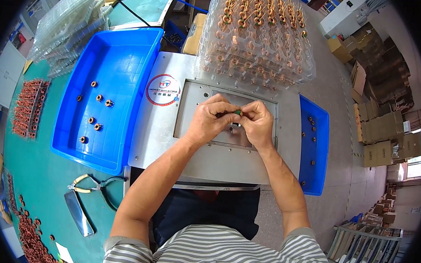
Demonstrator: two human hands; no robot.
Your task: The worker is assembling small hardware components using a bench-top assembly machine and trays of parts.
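Over the metal plate of the machine [218, 162], my left hand [210, 119] and my right hand [258, 125] meet at the fingertips. Both are closed in a pinch on a small green part [238, 112], mostly hidden by the fingers. Below them lies the recessed panel [193, 101] with a small fixture [231, 129] in its middle. To the left stands a blue tray [123, 61] holding several small copper ring coils [97, 127]. Another blue tray [319, 152] on the right also has several ring coils in it.
Behind the machine, stacked clear plastic trays [259, 47] carry rows of copper coils with long leads. On the green table [50, 155] are pliers [91, 184], a phone [78, 213], a coil rack [30, 108] and a coil heap [35, 241]. Cardboard boxes [384, 127] stand far right.
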